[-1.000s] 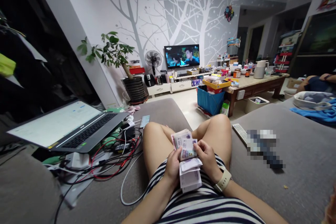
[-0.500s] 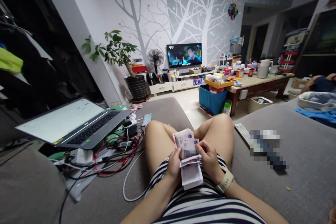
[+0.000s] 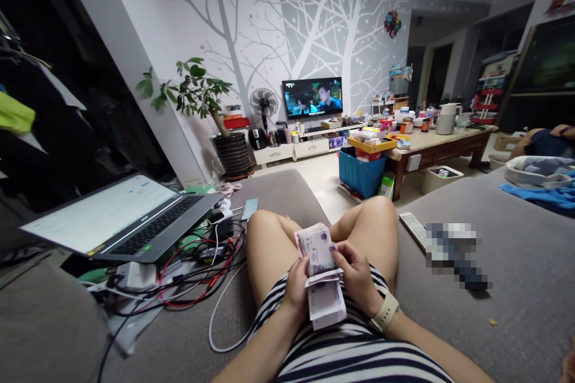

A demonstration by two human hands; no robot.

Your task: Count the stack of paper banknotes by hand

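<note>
Two stretches of grey sofa point(image 3: 449, 323) spread left and right of our bent legs point(image 3: 368, 233). Far to the right, we see a long wooden table point(image 3: 442, 151) crowded with jars and boxes, while a lit television point(image 3: 313, 97) stands at the far centre. Near left, our open laptop point(image 3: 155, 224) sits tilted above tangled cables point(image 3: 202, 275). A pale remote control point(image 3: 413, 231) lies to our right, just beside the right knee. Between our thighs, our left hand point(image 3: 296, 284) is curled closed around the left edge of the banknotes point(image 3: 317, 248), its thumb along them. Our right hand point(image 3: 359, 272) pinches their right edge between thumb and finger, its other fingers folded in. The notes fan out at the far end; more hang on the near side, over our striped clothing point(image 3: 359, 365). A pale watch band point(image 3: 385, 311) circles our right wrist.
</note>
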